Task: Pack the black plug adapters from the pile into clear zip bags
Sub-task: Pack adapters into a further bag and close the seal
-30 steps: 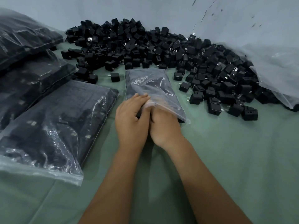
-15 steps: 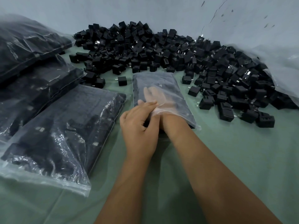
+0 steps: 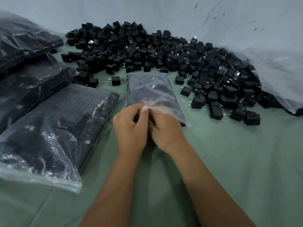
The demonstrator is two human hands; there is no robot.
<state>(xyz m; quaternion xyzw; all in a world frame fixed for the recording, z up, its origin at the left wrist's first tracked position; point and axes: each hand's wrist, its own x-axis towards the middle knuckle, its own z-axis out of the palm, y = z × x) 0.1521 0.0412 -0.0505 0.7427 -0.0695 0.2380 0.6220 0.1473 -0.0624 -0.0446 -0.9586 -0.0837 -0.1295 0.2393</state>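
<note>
We observe both hands meeting at the near, open end of the clear zip bag (image 3: 152, 92), which lies at the centre of the frame on the green table (image 3: 237, 161). The left hand (image 3: 131, 128) has its fingers (image 3: 139, 108) curled onto the bunched bag mouth. The right hand (image 3: 165, 130) now sits outside the bag with its fingers curled around the same edge; half a second ago that hand was reaching inside the bag, its fingers visible through the plastic. The bag mouth, previously spread over the hand, is now gathered between the two hands. How firmly each hand pinches the plastic we cannot tell, since the film blurs the fingertips.

The bag holds dark contents and rests flat, its far end just beside the pile of black plug adapters (image 3: 164, 51), which spans the upper centre to the right of the frame. One single adapter (image 3: 115, 80) lies apart, just left of the bag. Filled bags (image 3: 54, 128) are stacked at the left of the frame. A loose plastic sheet (image 3: 278, 74) covers the pile's right edge.
</note>
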